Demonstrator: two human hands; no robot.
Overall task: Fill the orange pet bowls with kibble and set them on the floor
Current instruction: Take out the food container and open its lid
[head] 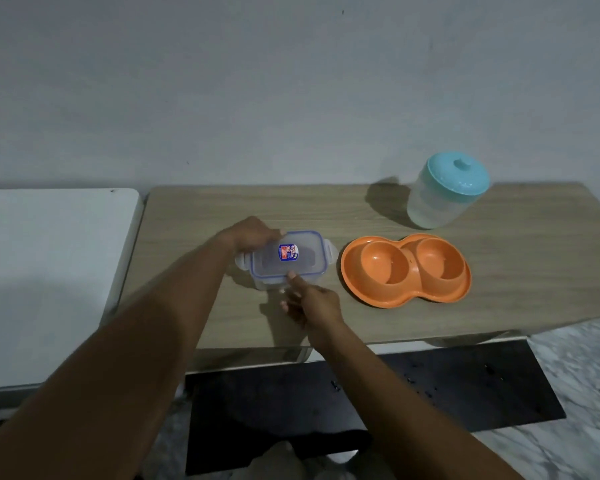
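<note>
An orange double pet bowl [406, 268] lies on the wooden table [516, 271], both cups empty. To its left sits a clear rectangular container [288, 259] with a blue-edged snap lid and a sticker. My left hand [253, 235] grips the container's far left corner, fingers curled over the lid edge. My right hand [312, 303] is at the container's near side; its thumb touches the lid's front edge, the other fingers loosely bent beside the front clip. The container's contents cannot be made out.
A frosted jar with a teal lid [445, 190] stands at the back right of the table. A white surface [49, 271] adjoins the table on the left. Below the table's front edge lie a dark mat [430, 400] and marbled floor [582, 393].
</note>
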